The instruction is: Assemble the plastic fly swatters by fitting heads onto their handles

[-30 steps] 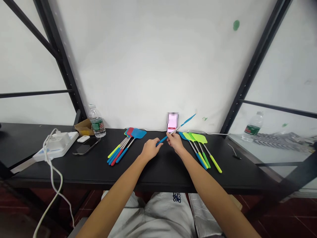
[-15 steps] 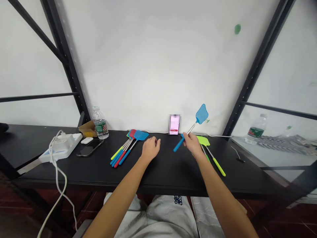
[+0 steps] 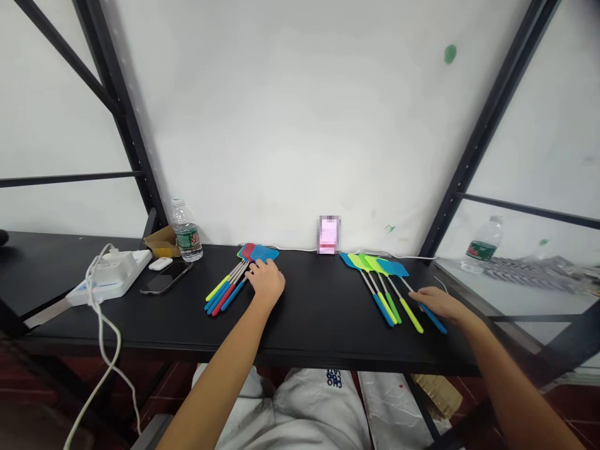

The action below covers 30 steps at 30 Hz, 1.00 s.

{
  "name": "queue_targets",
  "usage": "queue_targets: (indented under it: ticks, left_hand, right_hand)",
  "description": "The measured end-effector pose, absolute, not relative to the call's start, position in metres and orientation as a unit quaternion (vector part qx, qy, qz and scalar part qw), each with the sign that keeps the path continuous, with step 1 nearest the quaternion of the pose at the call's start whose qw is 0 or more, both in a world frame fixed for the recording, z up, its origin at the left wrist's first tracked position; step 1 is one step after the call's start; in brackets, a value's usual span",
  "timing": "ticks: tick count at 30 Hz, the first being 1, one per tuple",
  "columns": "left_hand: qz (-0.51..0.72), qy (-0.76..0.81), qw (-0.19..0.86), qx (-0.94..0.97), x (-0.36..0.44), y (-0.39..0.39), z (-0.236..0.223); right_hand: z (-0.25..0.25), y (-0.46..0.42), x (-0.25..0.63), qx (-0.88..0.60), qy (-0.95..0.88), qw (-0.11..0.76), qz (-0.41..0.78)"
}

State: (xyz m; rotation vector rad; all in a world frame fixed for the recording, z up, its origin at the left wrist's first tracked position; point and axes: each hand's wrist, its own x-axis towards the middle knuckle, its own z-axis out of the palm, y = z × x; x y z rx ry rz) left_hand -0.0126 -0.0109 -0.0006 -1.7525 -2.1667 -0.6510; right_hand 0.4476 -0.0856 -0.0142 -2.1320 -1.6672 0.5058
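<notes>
1. Nearest, the black flat-topped table (image 3: pixel 300 328) is spanning the view above the person's pale trousers (image 3: pixel 309 406).
2. The right hand (image 3: pixel 440 301) is gripping a blue fly swatter with a thin metal shaft (image 3: pixel 394 269), around the upper part of its handle. This swatter is lying outermost on the right, its flat head overlapping its neighbour's. A twist or sideways pull could be dragging that neighbour askew.
3. The left hand (image 3: pixel 266 280) is curling its fingers over the metal shaft of a second blue fly swatter (image 3: pixel 264 252), outermost in the left cluster. Whether they are closing firmly, I cannot tell; a loose hold could be letting the swatter slip or swing.
4. Beside it, red, blue and yellow-green swatters (image 3: pixel 224 294) are lying tightly stacked; overlapping heads could be catching and coming along together.
5. On the right, blue, green and yellow-green swatters (image 3: pixel 384 299) are fanning out.
6. Farthest, an upright phone with a pink screen (image 3: pixel 328 236) is standing near the wall; a wide swing of a swatter could be knocking it over.
</notes>
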Motion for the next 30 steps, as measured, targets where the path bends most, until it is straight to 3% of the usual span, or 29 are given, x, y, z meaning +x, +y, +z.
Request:
queue_targets:
  ticks: [7, 17, 30]
  left_hand:
    - [-0.200, -0.766, 0.136, -0.595, -0.014, -0.010, -0.004]
    - [-0.181, -0.783, 0.116, -0.583, -0.016, -0.010, 0.003]
    - [-0.166, -0.794, 0.098, -0.577, -0.018, -0.006, 0.003]
  right_hand:
    - [-0.022, -0.070, 0.450, -0.745, -0.647, 0.142, 0.079]
    - [-0.022, -0.073, 0.441, -0.753, -0.650, 0.095, 0.040]
    - [-0.022, -0.079, 0.436, -0.751, -0.651, 0.108, 0.027]
